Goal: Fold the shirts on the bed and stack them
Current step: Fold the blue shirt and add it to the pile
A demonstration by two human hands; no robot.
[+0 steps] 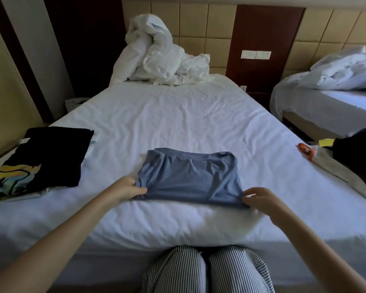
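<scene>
Now your left hand [128,190] and right hand [260,199] each pinch a near corner of the blue shirt [188,176], its long axis crosswise between them. It lies on the bed [178,115], right of the black shirt [51,155].

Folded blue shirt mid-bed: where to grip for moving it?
Grip the blue shirt at its two near corners, from the near edge of the bed, as the left hand and right hand pinch it. It lies flat and wide; a one-sided lift would likely sag open.

white-sheet bed [178,115]: blue shirt [188,178] folded near front, black printed shirt [51,157] left, grey garment [342,174] right edge, duvet [156,56] bunched at head
</scene>
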